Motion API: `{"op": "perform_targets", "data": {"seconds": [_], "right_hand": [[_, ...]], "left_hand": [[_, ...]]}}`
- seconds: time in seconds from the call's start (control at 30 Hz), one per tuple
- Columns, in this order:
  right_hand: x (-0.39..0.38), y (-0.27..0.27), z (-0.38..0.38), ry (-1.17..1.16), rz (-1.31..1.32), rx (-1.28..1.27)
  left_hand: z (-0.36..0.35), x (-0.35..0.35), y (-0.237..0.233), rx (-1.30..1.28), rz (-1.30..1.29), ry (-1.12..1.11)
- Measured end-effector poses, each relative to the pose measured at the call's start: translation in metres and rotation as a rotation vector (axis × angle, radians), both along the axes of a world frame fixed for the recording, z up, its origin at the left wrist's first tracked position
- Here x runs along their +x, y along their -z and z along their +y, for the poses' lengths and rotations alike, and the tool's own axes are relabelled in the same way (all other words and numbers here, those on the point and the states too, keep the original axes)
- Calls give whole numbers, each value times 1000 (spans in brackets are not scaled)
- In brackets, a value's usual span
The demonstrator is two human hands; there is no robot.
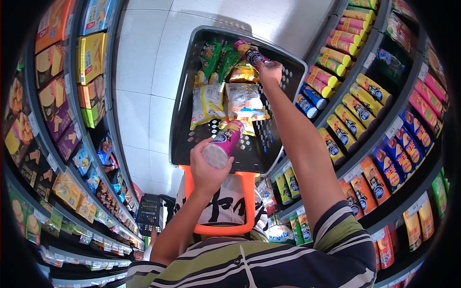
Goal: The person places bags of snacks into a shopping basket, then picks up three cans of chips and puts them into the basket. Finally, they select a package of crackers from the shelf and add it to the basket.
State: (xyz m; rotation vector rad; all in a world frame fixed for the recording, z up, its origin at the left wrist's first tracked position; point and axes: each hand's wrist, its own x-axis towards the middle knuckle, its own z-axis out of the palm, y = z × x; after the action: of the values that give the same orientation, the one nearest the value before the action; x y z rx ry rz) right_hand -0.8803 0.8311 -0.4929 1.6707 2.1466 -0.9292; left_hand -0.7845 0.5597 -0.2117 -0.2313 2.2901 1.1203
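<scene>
Canisters (232, 136) (purple) are handheld; basket (184, 152) holds snack bags (207, 103).

Figure. Hidden, cropped and unreadable parts, placed by clock face about the picture's centre.
Just past twelve, the right hand (271, 74) covers the lower end of one canister (248, 52); near six, the left hand (209, 165) masks one side of another (224, 143). The right forearm (300, 134) conceals part of the basket (180, 139) at three; the left forearm (180, 223) crosses its orange handle (248, 201) near seven. Snack bags (207, 103) hide floor beneath. Price tags (394, 127) are too small to read. The striped shirt (288, 259) is cropped at six.
</scene>
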Motion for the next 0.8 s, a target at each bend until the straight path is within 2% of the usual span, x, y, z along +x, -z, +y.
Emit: {"op": "perform_targets", "data": {"seconds": [0.13,0.17,0.27,0.37,0.4,0.5,0.57,0.63,0.7,0.77,0.8], "right_hand": [[-15,41,3,-85,69,-135],[-16,56,2,-116,153,-117],[-28,91,13,-7,405,-623],[-30,73,5,-72,202,-290],[-27,71,3,-104,21,-170],[-5,54,-11,-42,-153,-98],[31,54,-15,-87,-52,-217],[43,4,-28,-104,16,-325],[39,-69,-42,190,154,-583],[89,-42,-53,215,190,-570],[79,-81,-55,356,167,-720]], "left_hand": [[-2,1,5,-6,-57,-7],[-2,2,8,12,-65,-25],[-3,9,13,40,-94,-49],[2,10,14,30,-97,-29],[4,9,14,36,-92,-26],[10,9,13,42,-43,-10],[15,4,13,45,11,-5],[21,-1,13,43,65,-10],[27,-13,14,25,152,12],[36,-24,21,19,241,43],[39,-27,26,19,285,63]]}}
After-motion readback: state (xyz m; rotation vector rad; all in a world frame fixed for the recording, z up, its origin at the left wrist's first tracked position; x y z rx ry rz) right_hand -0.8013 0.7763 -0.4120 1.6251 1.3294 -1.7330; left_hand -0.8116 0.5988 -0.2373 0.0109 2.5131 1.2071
